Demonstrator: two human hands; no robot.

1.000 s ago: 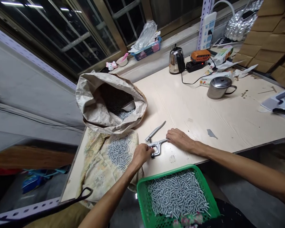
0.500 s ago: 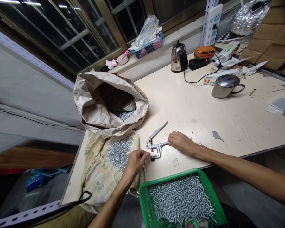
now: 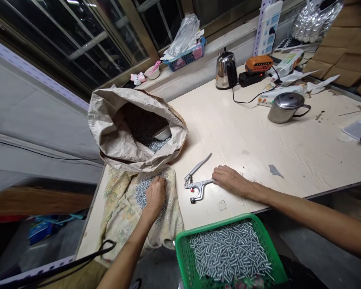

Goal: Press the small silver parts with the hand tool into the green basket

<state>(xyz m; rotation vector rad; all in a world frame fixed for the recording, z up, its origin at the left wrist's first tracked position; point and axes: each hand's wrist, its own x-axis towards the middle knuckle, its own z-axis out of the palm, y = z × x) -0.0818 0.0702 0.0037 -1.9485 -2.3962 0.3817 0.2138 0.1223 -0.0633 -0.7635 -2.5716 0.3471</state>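
Note:
My left hand (image 3: 155,194) rests on a pile of small silver screws (image 3: 142,188) spread over a patterned cloth (image 3: 123,208), its fingers curled down into the pile. My right hand (image 3: 228,179) lies on the table and presses on the lower handle of metal hand pliers (image 3: 196,180), whose upper handle stands apart. A green basket (image 3: 183,261) full of the same screws sits below the table edge, close to me.
An open paper sack (image 3: 114,132) holding dark parts and a scoop stands behind the cloth. Farther back on the table (image 3: 258,140) are a kettle (image 3: 225,72), an orange charger (image 3: 257,66), a lidded steel mug (image 3: 284,107) and papers. Cardboard boxes stand at the right.
My left hand has left the jaw of the pliers and moved left onto the screw pile on the cloth. My right hand has stayed on the pliers' handle.

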